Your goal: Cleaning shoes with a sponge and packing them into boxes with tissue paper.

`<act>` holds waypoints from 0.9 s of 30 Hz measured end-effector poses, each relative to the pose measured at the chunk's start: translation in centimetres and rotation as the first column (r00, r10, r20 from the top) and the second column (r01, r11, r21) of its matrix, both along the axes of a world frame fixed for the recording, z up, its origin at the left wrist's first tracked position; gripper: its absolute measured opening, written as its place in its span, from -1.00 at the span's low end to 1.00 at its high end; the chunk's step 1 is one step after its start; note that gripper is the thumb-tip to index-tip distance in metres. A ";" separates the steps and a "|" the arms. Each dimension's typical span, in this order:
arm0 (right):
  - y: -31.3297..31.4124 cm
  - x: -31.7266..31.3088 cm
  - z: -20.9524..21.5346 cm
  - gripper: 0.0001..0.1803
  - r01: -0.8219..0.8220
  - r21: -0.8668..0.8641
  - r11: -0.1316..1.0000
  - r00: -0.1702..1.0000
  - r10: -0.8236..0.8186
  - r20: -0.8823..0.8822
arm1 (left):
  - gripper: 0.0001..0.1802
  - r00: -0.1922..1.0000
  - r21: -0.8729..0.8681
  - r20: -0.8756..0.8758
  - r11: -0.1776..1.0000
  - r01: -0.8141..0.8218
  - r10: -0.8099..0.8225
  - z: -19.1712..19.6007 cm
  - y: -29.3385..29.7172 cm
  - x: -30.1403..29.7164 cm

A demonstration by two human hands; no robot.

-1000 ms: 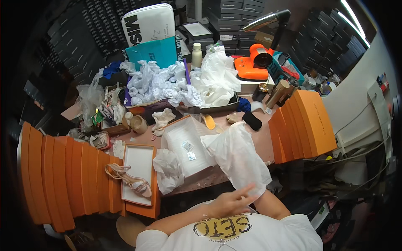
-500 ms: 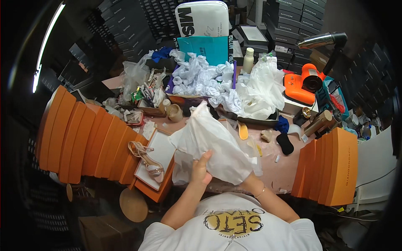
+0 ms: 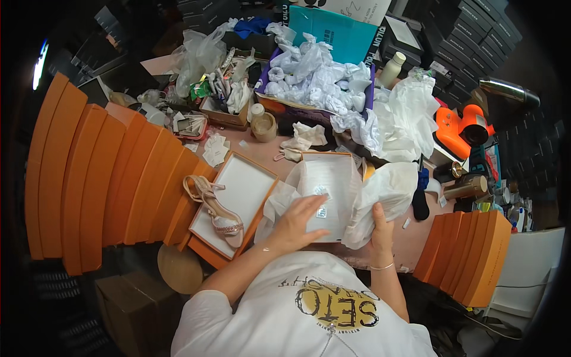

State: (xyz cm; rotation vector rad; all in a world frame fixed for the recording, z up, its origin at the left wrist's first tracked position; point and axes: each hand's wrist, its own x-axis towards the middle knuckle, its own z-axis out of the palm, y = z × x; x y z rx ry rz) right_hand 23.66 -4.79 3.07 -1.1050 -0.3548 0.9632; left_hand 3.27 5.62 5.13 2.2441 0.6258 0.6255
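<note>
Head view. Orange flat box lids point(image 3: 113, 178) stand stacked on edge in a fan at the left of the bench point(image 3: 410, 238); a second, smaller orange stack point(image 3: 470, 256) stands at the right. A teal carton point(image 3: 333, 33) sits at the far edge. Before it, a purple-walled box point(image 3: 315, 83) is heaped with crumpled white tissue balls.

At centre, an open shoe box point(image 3: 330, 196), orange-rimmed and lined with white tissue, carries a small white label inside. The left hand point(image 3: 297, 223) lies open and flat, fingers spread, on the lining. The right hand point(image 3: 380, 229) is closed on a bunched sheet of white tissue paper point(image 3: 386, 190) at the box's right edge.

Just left, a shallow orange tray lid point(image 3: 238, 208) with a white floor holds one beige strappy sandal point(image 3: 214, 211), apparently studded, though detail is too fine to confirm.

An orange tool point(image 3: 458, 128) lies at the right rear, near loose white plastic bags point(image 3: 410, 113).
</note>
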 end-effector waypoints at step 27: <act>17.5 -24.3 1.8 -0.39 -0.746 -0.477 0.465 -0.666 -0.501 0.553 | -0.61 0.702 -0.358 -0.158 0.622 -0.697 0.695 -4.9 -13.7 -11.5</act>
